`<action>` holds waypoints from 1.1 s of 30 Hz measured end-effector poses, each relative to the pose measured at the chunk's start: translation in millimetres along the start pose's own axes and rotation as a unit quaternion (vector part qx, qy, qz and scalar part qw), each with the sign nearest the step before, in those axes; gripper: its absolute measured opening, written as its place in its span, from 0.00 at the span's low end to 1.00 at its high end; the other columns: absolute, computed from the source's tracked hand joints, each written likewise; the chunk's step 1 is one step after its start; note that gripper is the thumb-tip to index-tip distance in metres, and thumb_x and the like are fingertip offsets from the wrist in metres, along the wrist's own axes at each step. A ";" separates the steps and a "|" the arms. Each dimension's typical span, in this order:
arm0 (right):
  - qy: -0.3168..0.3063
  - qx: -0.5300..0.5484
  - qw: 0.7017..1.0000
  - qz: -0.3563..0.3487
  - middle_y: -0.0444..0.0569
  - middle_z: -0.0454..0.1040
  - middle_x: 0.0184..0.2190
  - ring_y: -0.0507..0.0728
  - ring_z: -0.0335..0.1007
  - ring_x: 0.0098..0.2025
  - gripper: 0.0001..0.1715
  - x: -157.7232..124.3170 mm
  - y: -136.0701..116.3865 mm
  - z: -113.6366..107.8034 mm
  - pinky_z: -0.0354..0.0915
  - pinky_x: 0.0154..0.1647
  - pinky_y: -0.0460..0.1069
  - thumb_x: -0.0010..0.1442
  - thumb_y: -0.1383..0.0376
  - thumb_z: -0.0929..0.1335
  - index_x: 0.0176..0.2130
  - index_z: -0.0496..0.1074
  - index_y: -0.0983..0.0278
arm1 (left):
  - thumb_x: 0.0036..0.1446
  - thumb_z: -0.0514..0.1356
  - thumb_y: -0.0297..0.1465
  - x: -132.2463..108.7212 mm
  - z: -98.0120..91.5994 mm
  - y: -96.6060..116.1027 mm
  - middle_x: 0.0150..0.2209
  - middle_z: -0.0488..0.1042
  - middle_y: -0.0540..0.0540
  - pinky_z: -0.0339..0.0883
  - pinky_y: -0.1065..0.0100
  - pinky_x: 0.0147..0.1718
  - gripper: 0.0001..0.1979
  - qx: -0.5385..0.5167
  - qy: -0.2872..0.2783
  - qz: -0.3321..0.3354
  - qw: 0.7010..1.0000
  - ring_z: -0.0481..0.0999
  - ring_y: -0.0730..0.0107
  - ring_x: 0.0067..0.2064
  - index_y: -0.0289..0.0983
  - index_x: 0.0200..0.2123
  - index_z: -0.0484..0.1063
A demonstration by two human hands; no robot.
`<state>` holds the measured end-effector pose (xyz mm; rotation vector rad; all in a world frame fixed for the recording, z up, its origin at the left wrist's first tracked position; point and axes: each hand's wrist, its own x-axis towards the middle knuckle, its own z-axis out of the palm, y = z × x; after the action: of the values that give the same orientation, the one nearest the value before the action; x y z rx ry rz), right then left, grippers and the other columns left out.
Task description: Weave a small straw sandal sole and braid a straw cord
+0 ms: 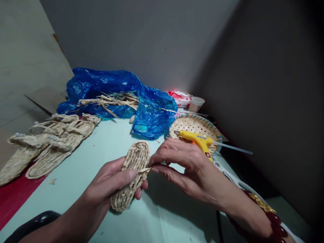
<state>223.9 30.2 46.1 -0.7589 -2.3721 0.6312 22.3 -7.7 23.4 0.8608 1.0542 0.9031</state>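
Observation:
A woven straw sole (134,158), long and rounded at both ends, is held tilted above the table. My left hand (108,184) grips it, thumb on the upper face and fingertips showing past its right edge. A pale straw strip (145,170) lies across the sole near its middle and runs to its right edge. There my right hand (181,167) pinches the strip's end between thumb and forefinger. Behind my right hand, a yellow glue gun (196,137) with a clear glue stick rests on a woven basket (174,126).
Several braided straw sandals (63,141) with pearl-like beads lie at the left, partly over red cloth (20,199). At the back, a blue plastic bag (154,114) holds loose straw (113,100). A paper cup (196,104) and a red-white packet (180,98) stand by the wall.

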 end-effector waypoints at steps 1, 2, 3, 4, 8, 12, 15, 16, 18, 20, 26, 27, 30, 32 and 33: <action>0.001 -0.001 1.000 -0.003 0.47 0.72 0.34 0.54 0.65 0.38 0.07 -0.1 0.5 -0.2 0.60 0.42 0.49 0.67 0.65 0.65 0.41 0.73 0.64 | 0.52 0.63 0.38 -0.3 -0.1 -0.2 0.29 0.77 0.46 0.65 0.68 0.30 0.11 -0.017 0.006 -0.012 1.000 0.72 0.66 0.30 0.38 0.34 0.77; 0.003 -0.001 1.000 -0.007 0.47 0.72 0.34 0.54 0.65 0.38 0.07 -0.3 1.0 -0.5 0.60 0.41 0.49 0.67 0.65 0.65 0.41 0.73 0.64 | 0.52 0.64 0.39 -0.6 -0.2 -0.4 0.30 0.77 0.46 0.65 0.67 0.30 0.11 -0.030 0.013 -0.026 0.999 0.72 0.65 0.30 0.38 0.35 0.77; 0.005 -0.001 1.000 -0.011 0.46 0.72 0.33 0.54 0.65 0.38 0.07 -0.5 1.3 -0.9 0.59 0.40 0.49 0.67 0.66 0.65 0.41 0.73 0.63 | 0.52 0.64 0.39 -0.8 -0.2 -0.7 0.30 0.78 0.46 0.66 0.67 0.30 0.12 -0.038 0.017 -0.039 0.998 0.72 0.65 0.30 0.38 0.36 0.76; 0.006 -0.001 1.000 -0.015 0.46 0.72 0.33 0.54 0.64 0.38 0.07 -0.6 1.3 -1.4 0.59 0.40 0.49 0.67 0.68 0.65 0.41 0.73 0.63 | 0.52 0.64 0.40 -1.1 -0.1 -0.8 0.30 0.77 0.46 0.66 0.67 0.31 0.12 -0.041 0.019 -0.049 0.998 0.73 0.65 0.31 0.38 0.37 0.76; -0.017 -0.012 1.000 -0.009 0.46 0.69 0.33 0.54 0.63 0.38 0.12 -0.9 -1.5 -4.4 0.58 0.40 0.49 0.65 0.75 0.64 0.42 0.74 0.63 | 0.53 0.63 0.40 -1.1 1.4 -0.3 0.29 0.77 0.46 0.66 0.68 0.31 0.12 -0.038 0.002 -0.054 0.998 0.72 0.66 0.31 0.38 0.37 0.75; -0.056 -0.038 0.998 -0.007 0.46 0.67 0.33 0.53 0.62 0.37 0.15 -1.3 -2.8 -6.2 0.57 0.38 0.49 0.62 0.78 0.63 0.40 0.74 0.63 | 0.53 0.64 0.39 1.8 1.5 -0.8 0.28 0.76 0.47 0.65 0.70 0.28 0.11 -0.030 -0.008 -0.059 0.998 0.71 0.69 0.29 0.38 0.36 0.75; -0.056 -0.051 0.997 -0.018 0.45 0.66 0.32 0.52 0.61 0.34 0.12 -2.4 -1.7 -5.8 0.56 0.35 0.48 0.64 0.75 0.64 0.41 0.74 0.62 | 0.53 0.65 0.38 3.6 0.1 -2.6 0.27 0.75 0.48 0.65 0.71 0.27 0.11 -0.030 -0.003 -0.062 0.998 0.71 0.69 0.28 0.38 0.36 0.76; -0.054 -0.053 0.997 -0.021 0.44 0.65 0.31 0.52 0.60 0.33 0.11 -2.7 -1.6 -5.6 0.56 0.33 0.47 0.65 0.73 0.64 0.42 0.74 0.62 | 0.53 0.65 0.38 3.8 -0.3 -3.2 0.28 0.75 0.48 0.65 0.71 0.27 0.12 -0.032 0.002 -0.065 0.997 0.72 0.69 0.29 0.38 0.37 0.76; -0.062 -0.062 0.996 -0.019 0.45 0.66 0.30 0.52 0.60 0.33 0.09 -3.1 -2.1 -5.6 0.56 0.32 0.47 0.66 0.70 0.64 0.41 0.74 0.61 | 0.52 0.66 0.38 3.5 -0.1 -4.0 0.29 0.75 0.48 0.66 0.70 0.28 0.13 -0.036 0.007 -0.074 0.997 0.72 0.69 0.29 0.38 0.40 0.75; -0.070 -0.080 0.994 -0.014 0.45 0.66 0.30 0.52 0.61 0.32 0.10 -3.0 -3.7 -6.2 0.56 0.31 0.47 0.66 0.70 0.64 0.38 0.75 0.61 | 0.52 0.66 0.38 2.5 1.0 -4.2 0.30 0.75 0.48 0.66 0.70 0.28 0.14 -0.038 0.011 -0.080 0.996 0.72 0.69 0.29 0.39 0.41 0.75; -0.045 -0.096 0.994 -0.027 0.45 0.67 0.29 0.54 0.65 0.32 0.15 -2.0 -6.7 -7.3 0.61 0.33 0.48 0.68 0.68 0.61 0.34 0.74 0.58 | 0.54 0.64 0.39 1.1 4.6 -3.2 0.28 0.75 0.49 0.66 0.70 0.29 0.10 -0.016 0.003 -0.077 0.997 0.71 0.69 0.29 0.38 0.35 0.75; -0.042 -0.092 0.994 -0.027 0.45 0.67 0.29 0.54 0.65 0.32 0.16 -1.8 -6.7 -7.0 0.62 0.33 0.49 0.69 0.68 0.61 0.33 0.74 0.58 | 0.54 0.64 0.39 1.6 4.7 -3.1 0.28 0.74 0.49 0.66 0.70 0.29 0.10 -0.013 -0.003 -0.074 0.997 0.71 0.69 0.29 0.38 0.35 0.75; -0.033 -0.077 0.996 -0.013 0.46 0.68 0.30 0.53 0.65 0.32 0.15 -1.3 -6.0 -4.4 0.62 0.33 0.48 0.69 0.67 0.61 0.33 0.73 0.60 | 0.54 0.65 0.38 3.4 4.3 -3.7 0.27 0.75 0.49 0.65 0.71 0.27 0.09 -0.012 -0.021 -0.066 0.998 0.71 0.71 0.28 0.39 0.35 0.75; -0.028 -0.068 0.997 -0.002 0.47 0.69 0.31 0.53 0.65 0.32 0.13 -1.1 -5.1 -1.5 0.62 0.33 0.48 0.68 0.67 0.62 0.34 0.72 0.62 | 0.53 0.66 0.36 3.9 3.6 -4.8 0.28 0.75 0.49 0.65 0.72 0.27 0.09 -0.022 -0.015 -0.064 0.998 0.71 0.72 0.27 0.39 0.36 0.76; -0.026 -0.065 0.998 0.001 0.47 0.69 0.31 0.53 0.65 0.32 0.11 -1.2 -4.5 0.1 0.61 0.33 0.48 0.68 0.68 0.63 0.35 0.72 0.64 | 0.53 0.66 0.36 3.9 3.4 -5.4 0.28 0.76 0.49 0.64 0.73 0.26 0.10 -0.027 -0.010 -0.063 0.998 0.71 0.73 0.27 0.39 0.38 0.76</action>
<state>223.0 26.2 48.2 -0.8105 -2.4805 0.5064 27.5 -6.7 18.1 0.7480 1.0505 0.8120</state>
